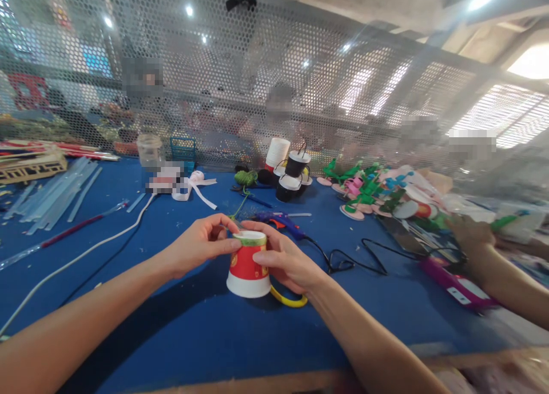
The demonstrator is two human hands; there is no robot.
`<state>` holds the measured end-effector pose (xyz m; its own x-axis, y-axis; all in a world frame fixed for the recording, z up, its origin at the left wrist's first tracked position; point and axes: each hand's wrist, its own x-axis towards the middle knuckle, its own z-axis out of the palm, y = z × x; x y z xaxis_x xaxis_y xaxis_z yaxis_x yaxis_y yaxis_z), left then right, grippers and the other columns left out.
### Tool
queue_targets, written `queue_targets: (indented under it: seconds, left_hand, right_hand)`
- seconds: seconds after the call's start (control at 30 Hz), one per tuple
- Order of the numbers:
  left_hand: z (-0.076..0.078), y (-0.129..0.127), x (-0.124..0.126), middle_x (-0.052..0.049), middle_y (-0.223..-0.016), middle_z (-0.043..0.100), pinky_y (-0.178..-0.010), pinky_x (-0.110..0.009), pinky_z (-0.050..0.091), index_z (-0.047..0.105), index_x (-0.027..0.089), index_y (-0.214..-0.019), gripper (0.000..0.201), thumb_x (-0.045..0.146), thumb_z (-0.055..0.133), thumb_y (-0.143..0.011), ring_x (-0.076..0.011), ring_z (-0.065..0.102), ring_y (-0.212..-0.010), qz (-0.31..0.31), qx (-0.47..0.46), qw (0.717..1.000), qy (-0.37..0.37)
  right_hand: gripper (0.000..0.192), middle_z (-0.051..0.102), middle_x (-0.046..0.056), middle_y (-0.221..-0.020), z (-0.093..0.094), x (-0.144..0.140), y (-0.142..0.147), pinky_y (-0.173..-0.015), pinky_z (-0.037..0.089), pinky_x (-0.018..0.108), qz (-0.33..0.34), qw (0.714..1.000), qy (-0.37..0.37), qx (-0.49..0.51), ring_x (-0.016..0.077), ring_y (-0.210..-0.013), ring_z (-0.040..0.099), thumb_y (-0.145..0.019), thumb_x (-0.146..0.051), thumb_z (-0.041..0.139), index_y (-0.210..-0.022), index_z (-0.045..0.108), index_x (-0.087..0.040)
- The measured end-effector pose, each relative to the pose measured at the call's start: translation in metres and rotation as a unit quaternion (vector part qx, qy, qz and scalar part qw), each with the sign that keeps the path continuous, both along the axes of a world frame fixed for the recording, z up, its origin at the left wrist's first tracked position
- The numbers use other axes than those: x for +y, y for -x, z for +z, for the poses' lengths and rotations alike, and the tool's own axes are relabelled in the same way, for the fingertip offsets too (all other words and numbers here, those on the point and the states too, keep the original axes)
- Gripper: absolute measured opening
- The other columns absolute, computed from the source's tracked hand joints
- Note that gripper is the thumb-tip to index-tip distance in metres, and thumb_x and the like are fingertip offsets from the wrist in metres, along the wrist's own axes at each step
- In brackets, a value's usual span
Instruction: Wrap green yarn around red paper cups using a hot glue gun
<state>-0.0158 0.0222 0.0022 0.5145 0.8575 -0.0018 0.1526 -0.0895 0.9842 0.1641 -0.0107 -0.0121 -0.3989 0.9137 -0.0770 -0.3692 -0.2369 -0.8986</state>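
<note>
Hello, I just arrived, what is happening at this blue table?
A person holds a red paper cup standing upside down on the blue table. The left hand pinches the green band at its top, and the right hand steadies its side. A yellow loop lies under the right hand. Behind the cup lie a glue gun and its black cord. Another person's hand works at the right.

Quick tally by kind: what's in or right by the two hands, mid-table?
Red paper cup, upside down, held by left hand and right hand: 1
Yellow handle loop: 1
Blue glue gun: 1
Total: 3
</note>
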Motion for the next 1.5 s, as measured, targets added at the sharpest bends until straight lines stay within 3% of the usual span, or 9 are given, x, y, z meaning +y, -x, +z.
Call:
queue_targets:
  seconds: [0.17, 0.6, 0.83, 1.03, 1.23, 1.4, 1.5]
  left_hand:
    - [-0.003, 0.0, -0.001, 0.009, -0.052, 0.032, -0.047, -0.019, 0.021, 0.054, 0.016, -0.079, 0.026, 0.034, 0.065, -0.065, -0.0062, 0.027, -0.05, -0.003, 0.008, 1.0, 0.007]
    - [-0.007, -0.001, 0.002, 0.01, -0.052, 0.039, -0.044, -0.018, 0.021, 0.048, 0.017, -0.084, 0.041, 0.037, 0.074, -0.059, -0.0038, 0.032, -0.046, -0.035, -0.117, 0.982, 0.144]
    - [-0.009, -0.002, 0.0, 0.008, -0.059, 0.049, -0.055, -0.02, 0.034, 0.047, 0.016, -0.077, 0.041, 0.033, 0.077, -0.055, -0.0051, 0.046, -0.054, -0.032, -0.168, 0.964, 0.202]
    - [-0.01, -0.004, -0.001, 0.006, -0.059, 0.053, -0.059, -0.022, 0.036, 0.048, 0.015, -0.069, 0.04, 0.033, 0.079, -0.052, -0.0063, 0.049, -0.056, -0.016, -0.193, 0.958, 0.211]
    - [-0.012, -0.004, 0.0, 0.004, -0.06, 0.056, -0.061, -0.023, 0.036, 0.051, 0.015, -0.063, 0.035, 0.034, 0.077, -0.052, -0.0085, 0.05, -0.06, 0.029, -0.179, 0.972, 0.152]
    - [-0.008, -0.004, -0.002, 0.003, -0.061, 0.055, -0.061, -0.025, 0.039, 0.055, 0.015, -0.063, 0.024, 0.035, 0.069, -0.061, -0.0098, 0.048, -0.059, 0.119, -0.088, 0.989, 0.002]
    - [-0.006, -0.004, -0.006, 0.002, -0.065, 0.058, -0.061, -0.025, 0.041, 0.058, 0.016, -0.072, 0.02, 0.035, 0.058, -0.072, -0.0119, 0.051, -0.062, 0.136, -0.001, 0.985, -0.108]
  right_hand:
    - [0.051, 0.064, -0.002, -0.086, 0.0, 0.0, 0.001, -0.076, 0.044, 0.027, -0.006, 0.999, -0.002, -0.033, 0.0118, -0.076, 0.06, -0.055, -0.016, 0.074, -0.101, 0.052, -0.021]
    - [0.043, 0.064, -0.001, -0.085, 0.001, -0.002, 0.003, -0.073, 0.046, 0.027, -0.003, 1.0, 0.0, -0.006, 0.0118, -0.074, 0.06, -0.056, -0.018, 0.074, -0.094, 0.054, -0.02]
    - [0.045, 0.064, -0.001, -0.087, -0.001, -0.003, 0.004, -0.076, 0.045, 0.028, -0.015, 1.0, -0.012, -0.015, 0.012, -0.077, 0.06, -0.056, -0.019, 0.075, -0.096, 0.054, -0.021]
    - [0.044, 0.064, 0.0, -0.09, -0.002, -0.003, 0.002, -0.081, 0.043, 0.033, -0.037, 0.997, -0.049, -0.054, 0.0147, -0.081, 0.059, -0.058, -0.023, 0.074, -0.098, 0.055, -0.021]
    - [0.044, 0.063, 0.002, -0.096, -0.004, -0.002, 0.004, -0.083, 0.043, 0.034, -0.042, 0.996, -0.064, -0.054, 0.0161, -0.085, 0.058, -0.058, -0.026, 0.075, -0.097, 0.055, -0.022]
    - [0.047, 0.061, 0.001, -0.097, -0.011, -0.001, 0.012, -0.083, 0.043, 0.033, -0.09, 0.992, -0.074, -0.04, 0.0161, -0.087, 0.057, -0.058, -0.027, 0.075, -0.099, 0.053, -0.023]
    - [0.048, 0.06, 0.0, -0.095, -0.014, -0.002, 0.017, -0.083, 0.043, 0.032, -0.112, 0.989, -0.084, -0.037, 0.0157, -0.086, 0.056, -0.058, -0.028, 0.076, -0.099, 0.052, -0.024]
